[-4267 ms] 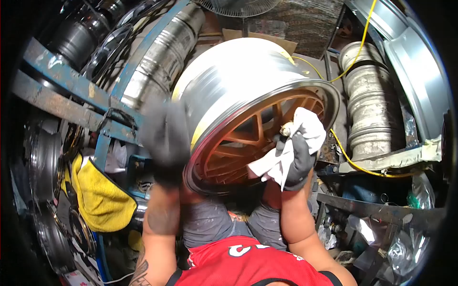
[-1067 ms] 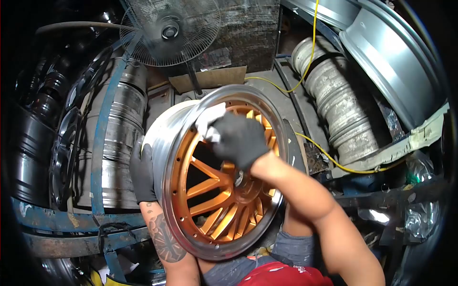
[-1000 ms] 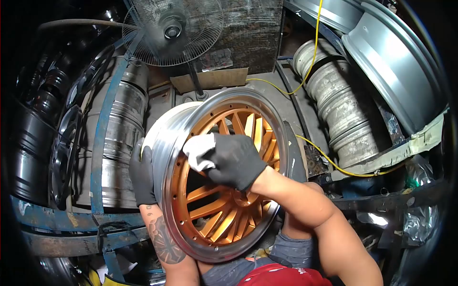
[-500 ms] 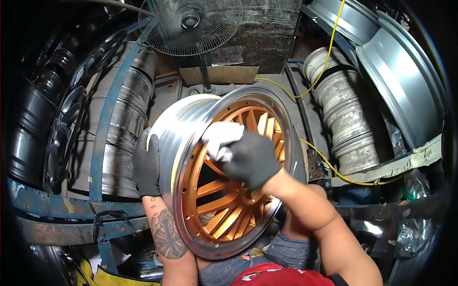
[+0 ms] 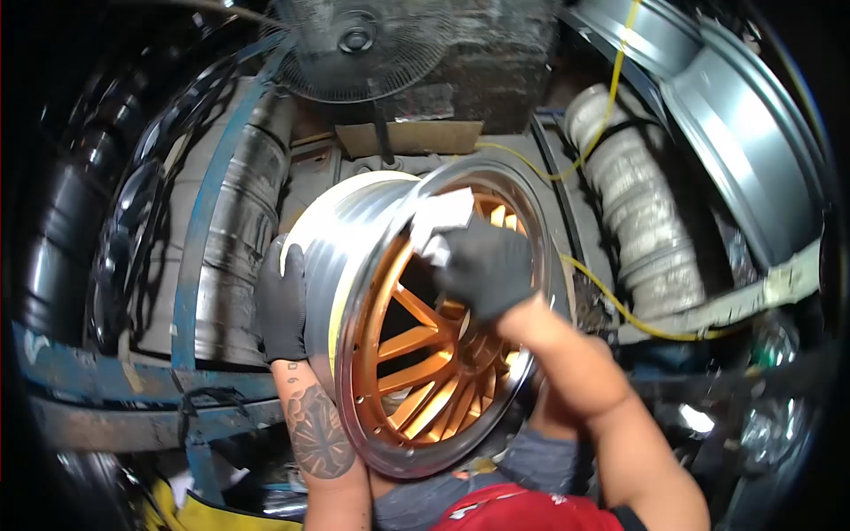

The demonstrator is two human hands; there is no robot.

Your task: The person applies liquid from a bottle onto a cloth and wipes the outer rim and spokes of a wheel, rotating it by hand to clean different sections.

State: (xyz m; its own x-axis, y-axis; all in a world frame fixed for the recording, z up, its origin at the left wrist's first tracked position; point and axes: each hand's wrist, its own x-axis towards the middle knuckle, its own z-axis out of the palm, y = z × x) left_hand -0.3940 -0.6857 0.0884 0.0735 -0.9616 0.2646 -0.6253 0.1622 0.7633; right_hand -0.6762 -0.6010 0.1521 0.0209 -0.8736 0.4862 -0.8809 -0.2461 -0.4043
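A car wheel (image 5: pixel 412 337) with copper-coloured spokes and a polished silver lip stands tilted between my legs. My left hand (image 5: pixel 282 305), in a black glove, grips the back edge of its barrel on the left side. Some of those fingers are hidden behind the edge. In my right hand (image 5: pixel 489 268), also gloved in black, is a bunched white cloth (image 5: pixel 444 212). The cloth lies against the upper part of the lip, and that hand covers some of the spokes.
A fan (image 5: pixel 357 40) stands ahead, before a dark panel. Worn metal barrels (image 5: pixel 651 208) lie in a row on the right, under large silver rims (image 5: pixel 744 133). A yellow cable (image 5: pixel 611 296) runs along there. Blue metal framing (image 5: pixel 202 212) borders more barrels on the left.
My right hand has moved the cloth up and to the right along the lip. The wheel and my left hand appear slightly farther right in the view.
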